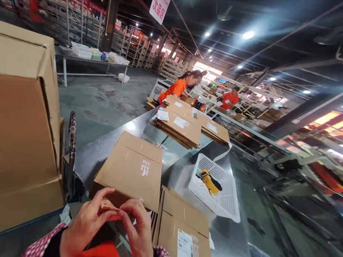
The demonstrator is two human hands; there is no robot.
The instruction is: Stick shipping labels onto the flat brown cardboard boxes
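Left hand (84, 224): thumb and forefinger pinched on a thin strip (108, 207), orange-yellow at one edge; right hand (140, 232): thumb and forefinger tips brought together at the strip's other end; gap narrow on both sides; what the strip is, too small and half-covered to tell. Strip sits up in the fingers, in front of the near edge of a printed brown carton (132, 161); not laid on any carton.

State of the work, judged from how things lie: printed carton lies closed on the steel table (230, 253), white lettering up, no white label on the face that shows; its other faces hidden, so cannot tell if one is there. Just beside it, right, flattened cartons (172, 227), the top one bearing a white printed label (186, 255); farther along, two stacks of flattened cartons (174, 131), white labels on top; those faces read as done; lower layers hidden, count not possible.

Handling of the strip looks unfinished, both hands being on it; share of the whole, cannot tell. White perforated basket (234, 213) to the right, a yellow-and-black handheld tool (210, 182) lying in it, apart from both hands.
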